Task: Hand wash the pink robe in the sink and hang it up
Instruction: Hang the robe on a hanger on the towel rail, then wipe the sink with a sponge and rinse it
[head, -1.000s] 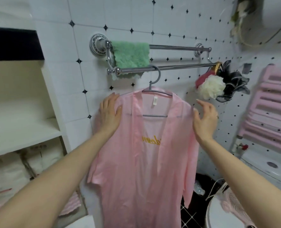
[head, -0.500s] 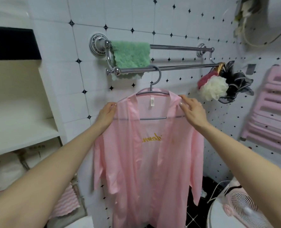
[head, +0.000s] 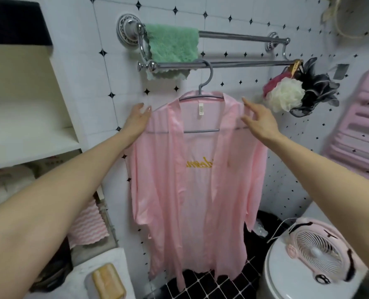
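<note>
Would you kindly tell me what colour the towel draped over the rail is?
The towel is mint green, seen best in the head view.

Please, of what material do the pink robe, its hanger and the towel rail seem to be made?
Pink robe: thin, satin-like fabric, probably; soft sheen, partly see-through.
Hanger: grey and matte; plastic or coated metal, cannot tell.
Towel rail: polished chromed metal; bright reflections.

The shoulders of the hanger (head: 200, 132) are covered by the pink robe (head: 185, 201). Print on the neck label (head: 201, 109) is too small to read. The yellow lettering (head: 199, 164) is partly covered by the robe's front edges. The pink rack (head: 365, 130) is cut off at the right edge.
</note>
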A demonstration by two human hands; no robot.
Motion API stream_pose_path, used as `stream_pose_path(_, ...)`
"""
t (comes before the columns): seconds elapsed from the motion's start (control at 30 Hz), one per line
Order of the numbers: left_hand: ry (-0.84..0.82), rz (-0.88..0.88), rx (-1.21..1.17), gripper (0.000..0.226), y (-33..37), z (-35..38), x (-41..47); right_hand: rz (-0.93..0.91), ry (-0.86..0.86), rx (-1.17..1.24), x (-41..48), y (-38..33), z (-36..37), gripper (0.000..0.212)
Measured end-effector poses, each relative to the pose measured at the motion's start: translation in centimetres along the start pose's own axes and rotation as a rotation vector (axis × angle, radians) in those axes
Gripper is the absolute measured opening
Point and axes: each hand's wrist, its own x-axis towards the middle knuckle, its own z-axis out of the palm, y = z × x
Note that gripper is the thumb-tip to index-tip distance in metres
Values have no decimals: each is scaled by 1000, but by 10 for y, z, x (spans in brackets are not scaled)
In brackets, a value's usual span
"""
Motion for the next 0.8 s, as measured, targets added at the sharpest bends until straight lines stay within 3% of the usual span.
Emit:
stream_pose_path(0.1,53,22,41,45,3,-4,-9,20,25,-70,-7,2,-6,57)
stream_pose_path(0.23,161,19,75,42,2,-7,-28,186,301,64,-27,-8,-9,52)
stream_pose_path(0.33,217,76,43,37,-1,-2,-63,109,340,149,-46,-25,10,50)
stream_pose_path(0.43,198,55,-30,30,0,4,-103,36,287,278,-71,-51,38,47)
stream_pose_path(0.53,82,-21,-262,15,10,-1,-153,75,186,442,-104,-89,65,37)
stream_pose_path(0.67,-63,-125,-348,9,-14,-7,-242,107,-39,717,-178,-141,107,29)
stream_pose_path(0.8,38,-155,-269,17,-36,-45,-254,56,-146,726,-202,-180,137,36)
